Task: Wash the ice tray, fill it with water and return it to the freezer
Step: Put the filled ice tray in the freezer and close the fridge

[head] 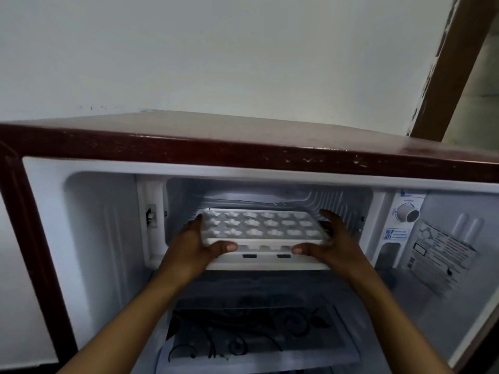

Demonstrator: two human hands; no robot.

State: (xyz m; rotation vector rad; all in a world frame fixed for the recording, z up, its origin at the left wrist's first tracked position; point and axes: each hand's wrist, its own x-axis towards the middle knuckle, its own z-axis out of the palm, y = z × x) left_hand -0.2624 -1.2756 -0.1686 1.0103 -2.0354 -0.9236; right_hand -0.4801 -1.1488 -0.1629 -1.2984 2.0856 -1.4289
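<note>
So the pale wall [216,49] fills everything toward 12 o'clock, and under it is the maroon fridge [243,149], door open, with its scuffed top edge running right across the view. Inside, the freezer compartment [270,195] sits dead centre, white and ribbed along its back. Down at 6 o'clock from that there's a shelf [243,333] with a black swirly flower print on it.

The ice tray [259,225] is right at the mouth of the freezer compartment, level, long side facing the camera, just above the white front lip with two dark slots. Can't tell whether there's water in the cells, they just look whitish.

Both hands have it. The left hand [191,247] takes the tray's 9 o'clock end, thumb hooked on the front rim and fingers up along the side, so that grip is holding the tray. The right hand [332,244] does the same at the 3 o'clock end, thumb on the front rim, fingers arched over the far corner.

Off at 3 o'clock on the inner side wall there's a tilted printed sticker [442,252], too blurry to read, and a white thermostat dial [409,214] just above it.
</note>
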